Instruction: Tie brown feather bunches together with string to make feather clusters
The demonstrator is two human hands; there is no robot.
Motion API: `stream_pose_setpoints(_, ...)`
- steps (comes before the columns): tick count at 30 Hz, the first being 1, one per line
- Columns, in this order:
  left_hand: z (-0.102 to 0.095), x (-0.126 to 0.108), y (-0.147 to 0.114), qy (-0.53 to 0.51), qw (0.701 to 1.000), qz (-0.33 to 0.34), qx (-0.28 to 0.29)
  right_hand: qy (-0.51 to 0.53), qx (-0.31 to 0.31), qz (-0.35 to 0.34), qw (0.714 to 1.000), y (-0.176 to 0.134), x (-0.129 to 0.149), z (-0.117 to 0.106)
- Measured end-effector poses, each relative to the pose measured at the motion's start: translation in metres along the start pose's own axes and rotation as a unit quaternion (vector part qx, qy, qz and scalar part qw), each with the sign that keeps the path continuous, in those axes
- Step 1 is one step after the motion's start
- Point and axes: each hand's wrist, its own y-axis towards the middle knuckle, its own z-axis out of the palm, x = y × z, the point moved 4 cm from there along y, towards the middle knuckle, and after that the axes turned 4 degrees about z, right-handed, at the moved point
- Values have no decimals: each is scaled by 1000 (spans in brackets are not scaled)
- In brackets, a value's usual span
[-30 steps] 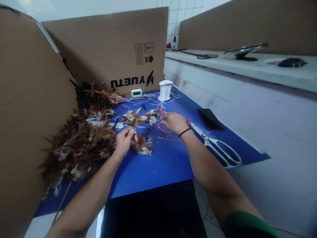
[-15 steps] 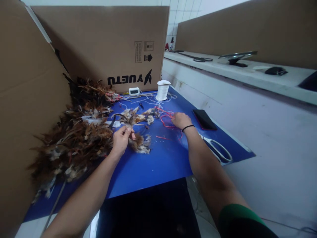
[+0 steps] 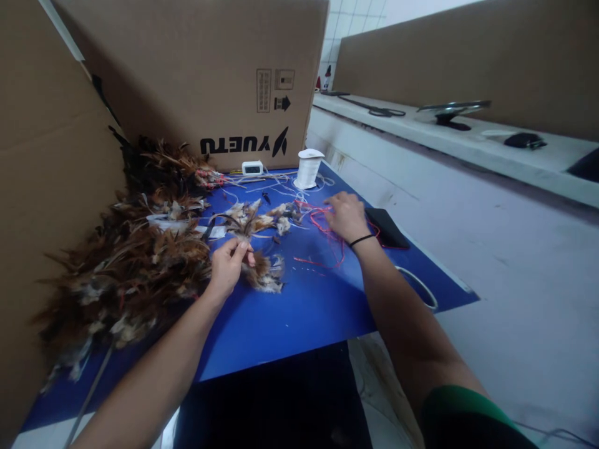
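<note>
Pinched between thumb and fingers of my left hand is a small bunch of feathers, brown and dark, held low over the blue table. Tan-and-white feather tufts lie just beyond it, and another fluffy feather tuft is close to the fingertips. Over a loose tangle of red string, my right hand is palm down with its fingers apart; its palm is hidden. Part of the string runs beneath this hand toward the dark phone.
A large feather pile covers the table's left side against cardboard. White cord leads to a spool at the back, beside a small white display. A scissors handle shows by my right forearm. The ledge runs along the right.
My right hand has shifted right and slightly away, its fingers spreading, and the red string has moved with it. My left hand stays nearly still with the feathers. The view has tilted a little.
</note>
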Motion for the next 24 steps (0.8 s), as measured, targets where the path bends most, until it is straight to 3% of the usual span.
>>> stream_pose_setpoints(4, 0, -1, 0, -3, 1000, -2, -4, 34, 102, -112, 988, -2, 41, 28)
stream_pose_setpoints(8, -2, -3, 0, -9, 1000, -2, -13, 57, 121, -70, 989, 4, 50, 44)
stream_pose_setpoints(13, -2, -3, -1, -8, 1000, 4, -14, 186, 133, -52, 972, 7, 37, 39)
stream_pose_setpoints(15, -2, -3, -1, -7, 1000, 5, -15, 333, 145, -22, 932, 5, 31, 32)
stream_pose_setpoints(17, -2, -1, 0, -4, 1000, 5, -16, 496, 160, 19, 853, -1, 27, 25)
stream_pose_setpoints(20, -2, 0, 0, -5, 1000, 3, -16, 634, 173, 48, 752, -11, 28, 13)
stream_pose_setpoints(24, -2, 0, 0, -18, 1000, -9, -19, 700, 182, 57, 688, -22, 30, -3)
